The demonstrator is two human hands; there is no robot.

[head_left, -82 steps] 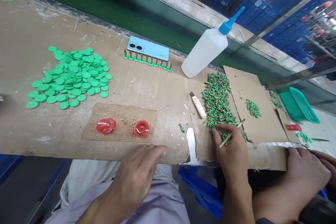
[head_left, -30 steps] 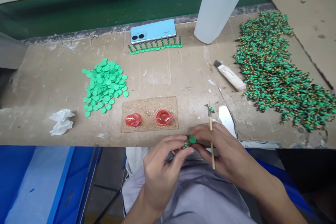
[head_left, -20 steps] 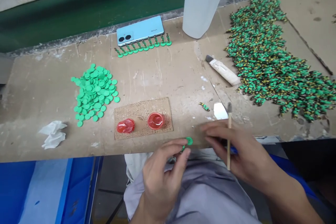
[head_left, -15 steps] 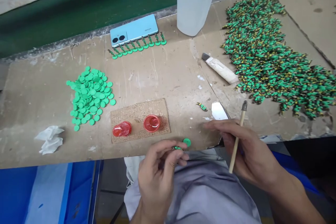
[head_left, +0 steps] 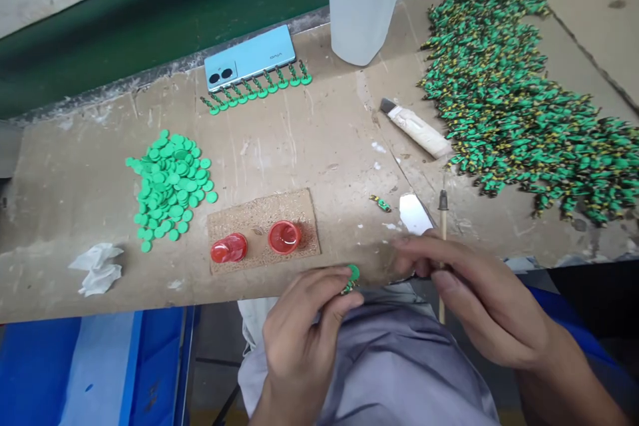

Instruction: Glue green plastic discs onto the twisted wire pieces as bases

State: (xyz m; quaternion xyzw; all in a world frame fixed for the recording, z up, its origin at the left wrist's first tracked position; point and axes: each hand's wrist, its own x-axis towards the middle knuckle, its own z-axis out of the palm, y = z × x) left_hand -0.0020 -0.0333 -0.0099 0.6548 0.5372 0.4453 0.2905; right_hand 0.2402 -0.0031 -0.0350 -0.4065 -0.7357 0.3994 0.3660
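My left hand (head_left: 304,319) is closed, with a small green and yellow figurine (head_left: 349,286) pinched between thumb and fingers, partly hidden by them. Just beyond the fingertips is a green disc (head_left: 354,272) at the table's front edge; whether the hand touches it I cannot tell. In my right hand (head_left: 479,299) a thin wooden stick with a dark metal tip (head_left: 443,216), like a small paintbrush, stands nearly upright between the fingers. The right fingertips are smeared by motion. Another figurine (head_left: 381,203) lies alone beside a white scrap (head_left: 415,214).
Two red cups (head_left: 284,237) (head_left: 229,248) sit on a cardboard piece (head_left: 262,213). Green discs (head_left: 172,180) are heaped left. Several figurines on discs (head_left: 272,88) line a blue phone (head_left: 249,56). At right are a figurine pile (head_left: 499,93), a wrapped blade (head_left: 417,130) and a white container (head_left: 367,6).
My left hand has turned the figurine, which now sits close against the green disc. The stick in my right hand has swung more upright and shifted left. The view has moved slightly.
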